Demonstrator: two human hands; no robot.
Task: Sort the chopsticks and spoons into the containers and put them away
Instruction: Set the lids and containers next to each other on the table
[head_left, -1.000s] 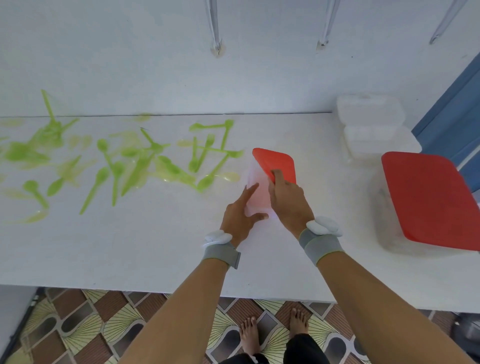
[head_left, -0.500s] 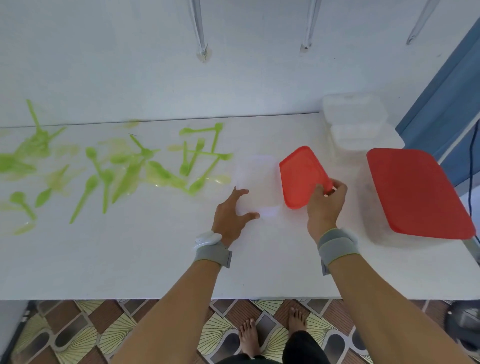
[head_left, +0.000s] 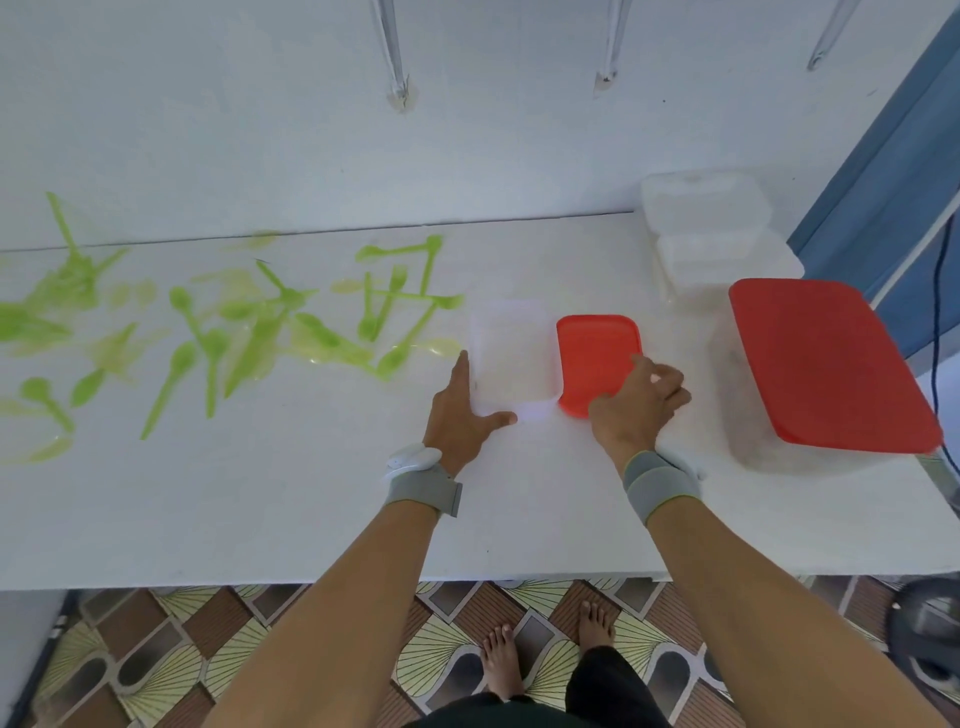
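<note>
Red lid (head_left: 597, 358) now flat beside clear container (head_left: 511, 358), right grip (head_left: 636, 408) pinching it, left grip (head_left: 460, 413) released, green spoons (head_left: 218, 332) leftward.

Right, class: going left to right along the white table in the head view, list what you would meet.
Scattered green spoons → left hand → open clear small container → small red lid with the right hand on its near edge → large clear container with a red lid.

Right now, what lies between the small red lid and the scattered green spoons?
In the head view, the small clear container, open, sits between the small red lid and the green spoons. The left hand rests against its near-left corner.
</note>
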